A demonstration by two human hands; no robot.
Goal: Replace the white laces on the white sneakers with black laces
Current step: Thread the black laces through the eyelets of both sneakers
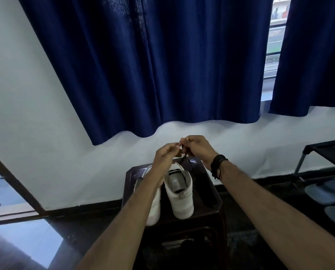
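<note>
Two white sneakers stand side by side on a small dark stool [207,209], heels toward me. The right sneaker [181,197] shows its open collar and tongue. My left forearm covers much of the left sneaker [154,207]. Both hands are raised above the toes, close together. My right hand [196,148] pinches a black lace [184,155] that runs down to the right sneaker's front. My left hand [165,154] has its fingers curled at the same spot, apparently pinching the lace's end. The toe areas and eyelets are hidden behind my hands.
A white wall and navy curtains [153,65] are right behind the stool. A dark shoe rack [326,152] with grey slippers [326,191] stands at the right. A doorway with a dark frame [12,184] is at the left. The floor is dark and glossy.
</note>
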